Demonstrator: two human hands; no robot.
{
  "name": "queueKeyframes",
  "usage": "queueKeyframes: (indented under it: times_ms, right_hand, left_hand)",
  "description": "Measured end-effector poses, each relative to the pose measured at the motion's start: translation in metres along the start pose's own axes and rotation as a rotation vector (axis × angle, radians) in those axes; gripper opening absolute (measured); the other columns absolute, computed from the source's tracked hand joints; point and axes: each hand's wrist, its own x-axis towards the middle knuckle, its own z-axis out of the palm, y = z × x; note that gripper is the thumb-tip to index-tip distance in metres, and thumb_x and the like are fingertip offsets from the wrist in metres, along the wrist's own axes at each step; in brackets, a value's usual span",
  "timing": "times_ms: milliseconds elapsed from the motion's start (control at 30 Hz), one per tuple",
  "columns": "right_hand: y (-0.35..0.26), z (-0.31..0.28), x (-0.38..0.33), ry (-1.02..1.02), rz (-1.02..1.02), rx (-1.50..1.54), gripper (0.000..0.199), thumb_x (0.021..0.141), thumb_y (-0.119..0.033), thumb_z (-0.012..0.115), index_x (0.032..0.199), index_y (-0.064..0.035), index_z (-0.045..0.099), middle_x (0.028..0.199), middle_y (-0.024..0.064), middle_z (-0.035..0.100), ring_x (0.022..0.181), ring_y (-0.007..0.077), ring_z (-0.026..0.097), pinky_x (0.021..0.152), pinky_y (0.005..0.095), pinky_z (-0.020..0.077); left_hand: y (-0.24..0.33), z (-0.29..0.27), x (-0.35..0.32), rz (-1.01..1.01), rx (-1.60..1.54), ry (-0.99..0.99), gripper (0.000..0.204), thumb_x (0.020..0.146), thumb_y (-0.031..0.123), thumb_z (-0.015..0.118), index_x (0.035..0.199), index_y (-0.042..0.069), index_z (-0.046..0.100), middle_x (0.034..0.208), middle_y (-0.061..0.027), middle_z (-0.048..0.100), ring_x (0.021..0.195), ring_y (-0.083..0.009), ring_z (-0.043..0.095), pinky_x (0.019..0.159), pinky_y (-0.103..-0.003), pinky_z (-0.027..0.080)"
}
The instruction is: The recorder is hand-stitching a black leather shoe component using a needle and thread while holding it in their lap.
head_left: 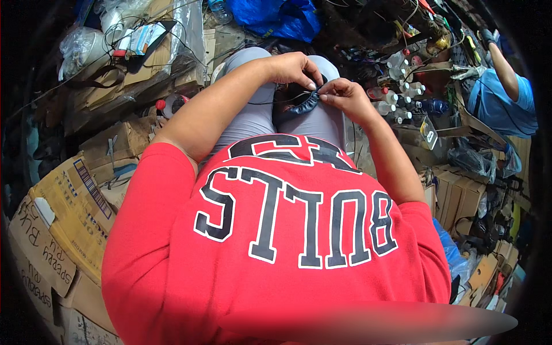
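Note:
Over my lap lies a small dark, leather-like piece (pixel 305 106) with a puckered, gathered edge; its exact kind does not show. My right hand (pixel 349 102) pinches its upper right end between thumb and fingers. My left hand (pixel 294 70) is bent down at the same end, its thumb and fingertips closed close to the right fingertips. Whatever the left fingertips pinch is too small to make out. A thin light line, like thread or a needle, runs beside the piece. My thighs in grey trousers (pixel 247 109) are beneath both hands.
Flattened cardboard (pixel 75 195) and plastic-wrapped stacks crowd the left. A red-capped bottle (pixel 171 106) lies beside my left leg. Several plastic bottles (pixel 397 100) stand at the right. A blue plastic bag (pixel 276 17) lies ahead. Another person in a blue shirt (pixel 501 100) is at the far right.

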Motion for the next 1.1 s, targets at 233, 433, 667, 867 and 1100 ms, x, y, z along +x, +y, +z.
queueKeyframes:
  times_ms: [233,433,667,867,1100]
  right_hand:
    - [-0.017,0.005,-0.015,0.092,-0.110,-0.221,0.016,0.080,-0.006,0.064,0.095,-0.0100,0.069,0.079,0.0019,0.051,0.072,0.0106,0.052,0.064,0.0254,0.0451]
    - [-0.023,0.026,-0.029,0.235,-0.176,-0.406,0.023,0.077,-0.004,0.064,0.098,-0.0119,0.068,0.077,0.0075,0.052,0.069,0.0194,0.054,0.064,0.0291,0.0447]
    - [-0.011,0.048,-0.040,0.379,-0.303,-0.686,0.033,0.076,-0.007,0.060,0.107,-0.0166,0.065,0.080,0.0069,0.055,0.081,0.0248,0.054,0.080,0.0374,0.0360]
    - [-0.011,0.031,-0.033,0.225,-0.111,-0.368,0.035,0.075,-0.001,0.057,0.105,-0.0160,0.067,0.080,0.0082,0.053,0.080,0.0194,0.055,0.075,0.0305,0.0427]
    - [-0.005,-0.002,-0.010,-0.001,-0.039,-0.220,0.032,0.082,0.006,0.048,0.103,-0.0085,0.067,0.091,0.0025,0.048,0.084,0.0112,0.049,0.080,0.0231,0.0410]
  left_hand:
    - [0.016,0.024,-0.085,-0.035,0.419,0.093,0.025,0.076,0.018,0.066,0.097,0.005,0.061,0.096,-0.0141,0.060,0.091,-0.0299,0.057,0.081,-0.038,0.045]
    - [-0.032,-0.021,-0.127,-0.183,0.659,0.772,0.020,0.076,0.000,0.051,0.095,0.002,0.056,0.099,-0.0155,0.053,0.096,-0.0339,0.053,0.084,-0.038,0.043]
    - [0.001,0.040,-0.105,0.134,0.402,0.747,0.022,0.074,-0.005,0.052,0.091,0.005,0.064,0.091,-0.0125,0.054,0.083,-0.0272,0.055,0.084,-0.037,0.041]
    - [-0.015,0.049,-0.070,0.220,0.772,0.888,0.027,0.072,-0.002,0.062,0.095,0.010,0.069,0.074,-0.0080,0.052,0.074,-0.0238,0.054,0.065,-0.034,0.045]
    - [-0.023,0.044,-0.053,0.296,0.361,0.707,0.023,0.071,0.003,0.067,0.089,0.016,0.072,0.071,-0.0054,0.046,0.071,-0.0212,0.049,0.063,-0.033,0.041]
